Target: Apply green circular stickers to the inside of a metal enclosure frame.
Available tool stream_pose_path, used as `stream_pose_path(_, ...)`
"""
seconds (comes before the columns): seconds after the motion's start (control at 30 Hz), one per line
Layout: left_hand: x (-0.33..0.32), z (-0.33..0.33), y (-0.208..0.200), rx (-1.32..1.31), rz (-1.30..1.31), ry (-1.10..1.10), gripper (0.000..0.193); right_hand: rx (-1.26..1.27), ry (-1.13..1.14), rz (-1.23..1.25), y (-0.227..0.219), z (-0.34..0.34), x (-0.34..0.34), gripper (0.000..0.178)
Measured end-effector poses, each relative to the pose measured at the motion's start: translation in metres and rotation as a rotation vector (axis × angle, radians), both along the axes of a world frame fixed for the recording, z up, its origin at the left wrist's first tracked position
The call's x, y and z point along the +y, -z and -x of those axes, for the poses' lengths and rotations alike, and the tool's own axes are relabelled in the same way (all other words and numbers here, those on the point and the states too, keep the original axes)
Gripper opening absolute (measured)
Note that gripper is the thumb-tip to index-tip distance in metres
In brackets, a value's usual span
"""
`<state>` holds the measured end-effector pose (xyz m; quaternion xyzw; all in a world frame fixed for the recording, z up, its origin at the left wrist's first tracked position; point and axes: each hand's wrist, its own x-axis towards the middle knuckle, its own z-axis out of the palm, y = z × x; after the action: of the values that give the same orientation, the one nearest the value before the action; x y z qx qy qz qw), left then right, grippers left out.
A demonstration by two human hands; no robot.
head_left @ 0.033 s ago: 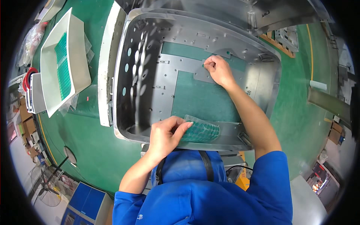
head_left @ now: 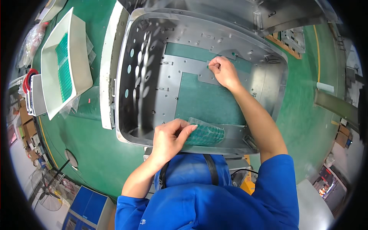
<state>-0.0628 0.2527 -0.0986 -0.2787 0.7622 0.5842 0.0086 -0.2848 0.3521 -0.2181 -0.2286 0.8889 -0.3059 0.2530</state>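
Note:
My left hand (head_left: pixel 168 138) pinches the corner of a clear sheet of green round stickers (head_left: pixel 207 134) between thumb and fingers. The sheet curls over the near side of a large grey metal housing (head_left: pixel 161 78) with cutouts in its base. Farther in, my right hand (head_left: pixel 223 72) has its fingertips pressed together, low over a metal plate (head_left: pixel 205 78) between the cutouts. A speck of green shows by those fingertips, too small to name. One green dot (head_left: pixel 234 54) sits on the metal beyond this hand.
To the left, a white bin (head_left: pixel 82 65) holds a green dotted sheet (head_left: pixel 64 69). A white-edged board (head_left: pixel 109 76) stands along the housing's left side. Sheet metal (head_left: pixel 283 15) rises behind it. A fan (head_left: pixel 50 191) and a blue cabinet (head_left: pixel 88 205) are at lower left.

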Motion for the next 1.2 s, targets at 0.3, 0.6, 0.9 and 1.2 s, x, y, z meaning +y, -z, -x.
stream_pose_path(0.3, -0.001, 0.001, 0.0, -0.005, -0.036, -0.002, 0.014, 0.026, -0.018, -0.074, -0.006, 0.0, -0.003, 0.009)
stream_pose_path(0.6, -0.002, 0.002, 0.001, -0.018, -0.062, -0.011, 0.013, 0.023, -0.017, -0.095, -0.008, 0.0, -0.004, 0.009)
stream_pose_path(0.9, -0.002, 0.003, -0.001, -0.008, -0.068, 0.011, 0.012, 0.067, -0.017, -0.075, -0.005, 0.0, -0.003, 0.008)
stream_pose_path(1.2, -0.003, 0.002, -0.003, -0.055, -0.068, -0.024, 0.015, -0.051, 0.044, -0.097, -0.008, 0.013, -0.005, 0.021)
